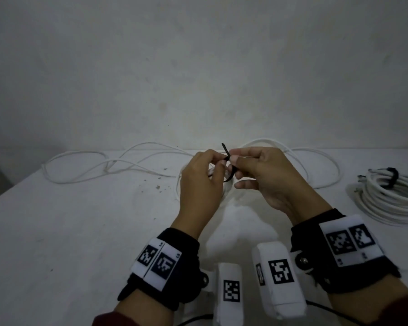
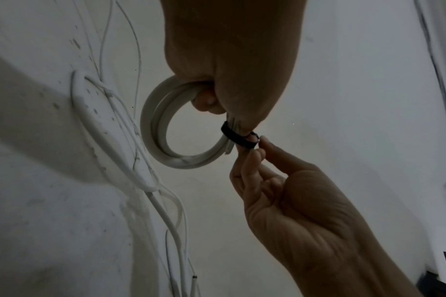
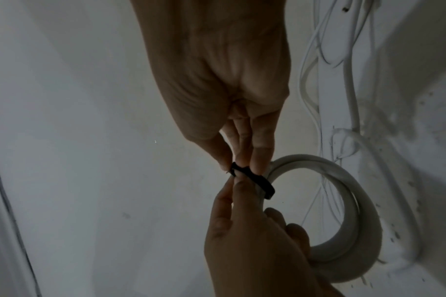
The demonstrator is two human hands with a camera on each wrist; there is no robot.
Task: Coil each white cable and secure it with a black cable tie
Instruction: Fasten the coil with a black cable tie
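A small coil of white cable [image 2: 154, 124] hangs above the table, gripped by my left hand [image 1: 218, 164] with curled fingers. A black cable tie [image 1: 229, 169] is looped round the coil's strands [image 3: 356, 201]; its free tail sticks up between the hands. My right hand [image 1: 236, 161] pinches the cable tie [image 3: 258, 181] at its head with thumb and fingertips. In the left wrist view the tie [image 2: 238, 138] sits snug on the coil just below my left hand's fingertips. My hands hide most of the coil in the head view.
A finished white coil [image 1: 391, 198] with a black tie [image 1: 392, 177] lies at the table's right. Loose white cable [image 1: 99, 165] sprawls in loops across the back of the white table [image 1: 80, 231], by the wall. The table's left edge runs diagonally.
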